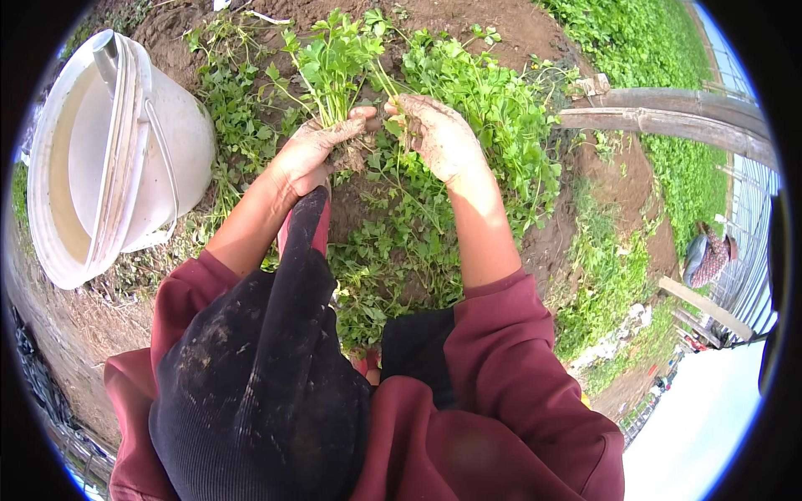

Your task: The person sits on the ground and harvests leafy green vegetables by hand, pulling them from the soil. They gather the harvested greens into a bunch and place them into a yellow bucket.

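Note:
My left hand grips a bunch of leafy green plants, which look like celery or a similar herb, with the leaves pointing away from me. Muddy roots hang below the thumb. To its right, my muddy right hand pinches a thin yellowish stem between thumb and fingers. Some small leaves droop under those fingers. Both hands hover above a pile of loose cut or pulled greens, and more greens cover the soil between my feet.
A white plastic bucket of cloudy water stands at the left, a metal tube-like handle leaning over its rim. Bamboo poles jut in from the right. Another person bends among the crop rows farther off.

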`<move>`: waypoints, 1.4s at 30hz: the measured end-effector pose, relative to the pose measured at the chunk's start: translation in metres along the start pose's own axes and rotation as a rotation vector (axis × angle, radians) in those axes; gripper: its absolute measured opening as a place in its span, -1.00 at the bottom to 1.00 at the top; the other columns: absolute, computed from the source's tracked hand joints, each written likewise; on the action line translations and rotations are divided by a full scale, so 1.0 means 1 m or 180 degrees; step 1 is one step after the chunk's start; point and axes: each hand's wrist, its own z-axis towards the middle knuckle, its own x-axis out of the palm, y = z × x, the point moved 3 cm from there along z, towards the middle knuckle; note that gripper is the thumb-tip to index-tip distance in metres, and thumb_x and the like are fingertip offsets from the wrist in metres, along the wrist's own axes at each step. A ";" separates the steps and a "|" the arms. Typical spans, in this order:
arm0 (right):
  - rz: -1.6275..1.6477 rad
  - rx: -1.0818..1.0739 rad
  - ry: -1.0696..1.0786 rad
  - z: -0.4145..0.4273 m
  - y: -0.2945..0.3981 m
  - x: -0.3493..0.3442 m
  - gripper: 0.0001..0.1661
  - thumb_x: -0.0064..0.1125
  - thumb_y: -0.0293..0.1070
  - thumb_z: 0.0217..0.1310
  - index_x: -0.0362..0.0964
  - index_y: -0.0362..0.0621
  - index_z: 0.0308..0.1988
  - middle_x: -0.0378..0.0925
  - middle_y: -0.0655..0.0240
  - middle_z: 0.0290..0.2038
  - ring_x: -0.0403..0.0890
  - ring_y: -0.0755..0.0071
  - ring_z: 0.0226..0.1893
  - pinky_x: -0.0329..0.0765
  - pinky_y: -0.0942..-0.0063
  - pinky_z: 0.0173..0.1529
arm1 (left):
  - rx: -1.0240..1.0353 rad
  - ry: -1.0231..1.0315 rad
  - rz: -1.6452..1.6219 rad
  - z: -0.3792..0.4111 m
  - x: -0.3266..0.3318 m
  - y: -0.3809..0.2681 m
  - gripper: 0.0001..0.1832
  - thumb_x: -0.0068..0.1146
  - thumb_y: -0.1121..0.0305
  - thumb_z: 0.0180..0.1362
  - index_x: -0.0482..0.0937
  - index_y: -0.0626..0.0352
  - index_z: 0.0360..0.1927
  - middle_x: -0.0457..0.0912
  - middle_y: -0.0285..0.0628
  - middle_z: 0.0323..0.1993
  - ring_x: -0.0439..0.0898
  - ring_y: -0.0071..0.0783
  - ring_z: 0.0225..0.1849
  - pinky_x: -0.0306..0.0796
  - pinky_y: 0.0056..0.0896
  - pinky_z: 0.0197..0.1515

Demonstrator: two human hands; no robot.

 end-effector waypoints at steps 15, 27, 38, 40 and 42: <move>-0.5007 -0.1683 -0.1128 0.002 0.014 -0.027 -0.68 0.26 -0.26 0.00 0.60 0.03 -0.16 0.49 0.28 -0.09 0.44 0.20 0.00 0.30 0.20 0.12 | -0.0351 0.1203 -0.1391 -0.001 -0.053 0.018 -0.53 0.08 0.19 0.24 0.43 0.22 0.15 0.58 -0.20 -0.08 0.54 -0.33 -0.05 0.47 -0.21 -0.06; -0.4999 -0.2190 0.0598 -0.001 0.024 -0.002 -0.77 0.21 -0.25 0.03 0.59 0.03 -0.23 0.52 0.37 -0.06 0.43 0.18 0.01 0.30 0.20 0.13 | -0.1376 0.0102 -0.0906 0.015 -0.087 0.039 -0.54 -0.19 0.05 0.38 0.51 0.25 0.01 0.64 -0.18 -0.25 0.61 -0.35 -0.27 0.50 -0.27 -0.17; -0.4869 -0.0308 -0.0008 0.003 0.003 -0.006 -0.68 0.17 -0.17 0.06 0.60 -0.09 -0.20 0.63 0.14 -0.23 0.63 0.08 -0.15 0.52 0.25 -0.02 | -0.1310 0.0430 -0.0854 0.012 -0.087 0.034 -0.54 -0.09 -0.01 0.33 0.52 0.20 -0.01 0.66 -0.22 -0.25 0.63 -0.40 -0.24 0.51 -0.27 -0.12; -0.5166 0.0095 -0.0245 0.012 -0.016 0.011 -0.61 0.17 -0.08 0.04 0.60 -0.10 -0.20 0.62 0.11 -0.22 0.62 0.04 -0.14 0.51 0.19 -0.02 | -0.1121 0.0297 -0.0707 0.011 -0.089 0.035 -0.57 -0.02 0.08 0.31 0.50 0.21 0.04 0.66 -0.19 -0.20 0.61 -0.34 -0.17 0.49 -0.22 -0.06; -0.5457 0.0203 -0.0397 0.019 -0.042 0.021 -0.59 0.19 -0.05 0.02 0.60 -0.12 -0.22 0.61 0.04 -0.19 0.61 0.00 -0.11 0.51 0.13 -0.02 | -0.1139 0.0646 -0.0693 0.016 -0.101 0.041 -0.56 0.09 0.23 0.23 0.44 0.20 0.14 0.64 -0.17 -0.10 0.59 -0.31 -0.09 0.46 -0.21 0.04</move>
